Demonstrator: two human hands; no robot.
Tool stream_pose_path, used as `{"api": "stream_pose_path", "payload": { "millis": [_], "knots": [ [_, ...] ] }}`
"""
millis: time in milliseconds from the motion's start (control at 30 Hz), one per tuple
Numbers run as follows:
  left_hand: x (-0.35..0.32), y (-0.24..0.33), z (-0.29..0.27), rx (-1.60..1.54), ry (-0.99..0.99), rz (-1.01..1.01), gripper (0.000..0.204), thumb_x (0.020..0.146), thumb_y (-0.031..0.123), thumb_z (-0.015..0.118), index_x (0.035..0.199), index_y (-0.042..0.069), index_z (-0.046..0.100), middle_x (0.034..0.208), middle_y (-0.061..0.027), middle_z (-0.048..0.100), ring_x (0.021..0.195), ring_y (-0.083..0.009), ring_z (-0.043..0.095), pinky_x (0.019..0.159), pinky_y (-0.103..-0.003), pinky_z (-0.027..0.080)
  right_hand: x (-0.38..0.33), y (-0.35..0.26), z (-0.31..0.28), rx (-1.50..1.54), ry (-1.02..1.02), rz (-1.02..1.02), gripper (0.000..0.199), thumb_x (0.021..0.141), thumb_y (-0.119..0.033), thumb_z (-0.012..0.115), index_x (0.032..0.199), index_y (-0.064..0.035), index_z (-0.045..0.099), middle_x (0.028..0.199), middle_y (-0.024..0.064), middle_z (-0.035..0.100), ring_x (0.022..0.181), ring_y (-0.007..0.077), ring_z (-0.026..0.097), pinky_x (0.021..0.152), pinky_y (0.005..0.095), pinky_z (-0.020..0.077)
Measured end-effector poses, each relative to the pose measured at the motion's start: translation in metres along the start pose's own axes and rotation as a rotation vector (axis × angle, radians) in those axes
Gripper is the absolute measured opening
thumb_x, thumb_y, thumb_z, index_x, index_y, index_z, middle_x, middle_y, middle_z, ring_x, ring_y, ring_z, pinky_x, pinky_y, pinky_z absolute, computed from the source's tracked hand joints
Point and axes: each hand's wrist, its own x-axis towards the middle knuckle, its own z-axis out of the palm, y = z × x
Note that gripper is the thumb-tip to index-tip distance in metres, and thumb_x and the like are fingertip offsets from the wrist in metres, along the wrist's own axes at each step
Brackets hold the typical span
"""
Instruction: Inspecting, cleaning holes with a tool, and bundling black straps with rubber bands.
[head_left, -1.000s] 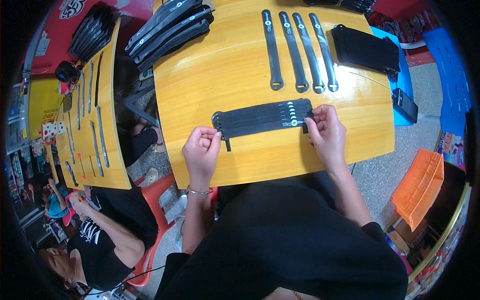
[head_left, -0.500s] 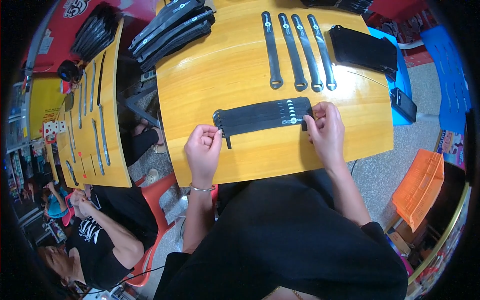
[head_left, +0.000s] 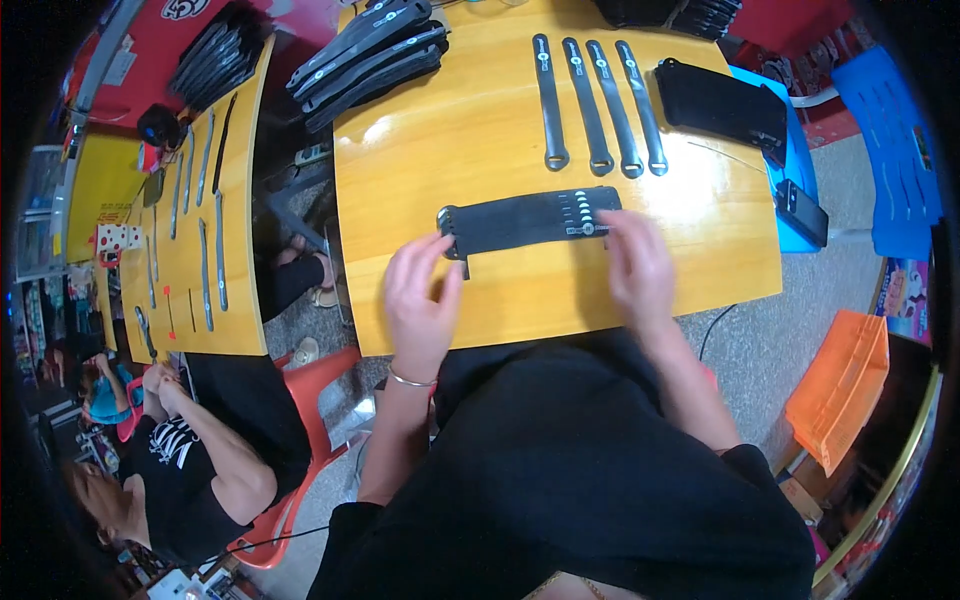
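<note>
On the tabletop (head_left: 500,290), the strap bundle (head_left: 528,220) now lies flat, since the right hand (head_left: 637,268) has let go, fingers loose beside it, while the left hand (head_left: 420,300) fingers still touch its left end.

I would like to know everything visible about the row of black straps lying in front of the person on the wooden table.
The row of black straps is several flat, dark bands laid side by side, edges together, forming one rectangle. They look like rubber or matte plastic. Near the right end each shows a small pale round mark. The row lies flat on the yellow wooden table, tilted slightly. The left hand touches its left end with the fingertips; the right hand rests at its right end.
</note>
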Motion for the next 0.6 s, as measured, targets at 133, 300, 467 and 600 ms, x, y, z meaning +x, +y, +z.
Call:
{"api": "stream_pose_path", "payload": {
  "millis": [133, 300, 467, 600],
  "knots": [
    [0.001, 0.022, 0.016, 0.189, -0.208, 0.255, 0.057, 0.083, 0.015, 0.063, 0.133, -0.004, 0.042, 0.141, -0.0206, 0.038, 0.133, -0.0345, 0.033, 0.107, -0.046, 0.03, -0.02, -0.035, 0.02, -0.289, -0.288, -0.339, 0.059, 0.081, -0.024, 0.066, 0.132, -0.0033, 0.046, 0.139, 0.0155, 0.043, 0.129, 0.0283, 0.041, 0.106, 0.0485, 0.0298],
    [-0.006, 0.015, 0.032, 0.274, -0.426, 0.244, 0.069, 0.086, 0.027, 0.06, 0.141, -0.001, 0.03, 0.151, -0.0199, 0.02, 0.14, -0.0358, 0.019, 0.112, -0.048, 0.018, -0.026, -0.023, 0.015, -0.543, -0.346, -0.232, 0.074, 0.084, -0.047, 0.056, 0.136, 0.0023, 0.038, 0.144, 0.0165, 0.036, 0.137, 0.0264, 0.031, 0.11, 0.0561, 0.0125],
    [0.005, 0.018, 0.025, 0.207, -0.362, 0.238, 0.058, 0.084, 0.026, 0.063, 0.133, 0.0, 0.043, 0.142, -0.0215, 0.036, 0.132, -0.0339, 0.034, 0.109, -0.047, 0.026, -0.019, -0.002, -0.022, -0.591, -0.331, -0.107, 0.065, 0.088, -0.038, 0.055, 0.137, 0.0006, 0.037, 0.145, 0.0174, 0.034, 0.137, 0.0286, 0.029, 0.112, 0.0523, 0.012],
    [0.043, 0.031, 0.03, 0.043, -0.18, 0.115, 0.039, 0.082, 0.022, 0.067, 0.111, 0.0, 0.057, 0.116, -0.0183, 0.058, 0.106, -0.0309, 0.056, 0.095, -0.041, 0.041, -0.017, 0.016, -0.031, -0.296, -0.259, -0.105, 0.053, 0.088, -0.027, 0.057, 0.132, -0.0008, 0.044, 0.141, 0.0175, 0.04, 0.134, 0.0305, 0.033, 0.111, 0.0496, 0.0188]
  ]
}}
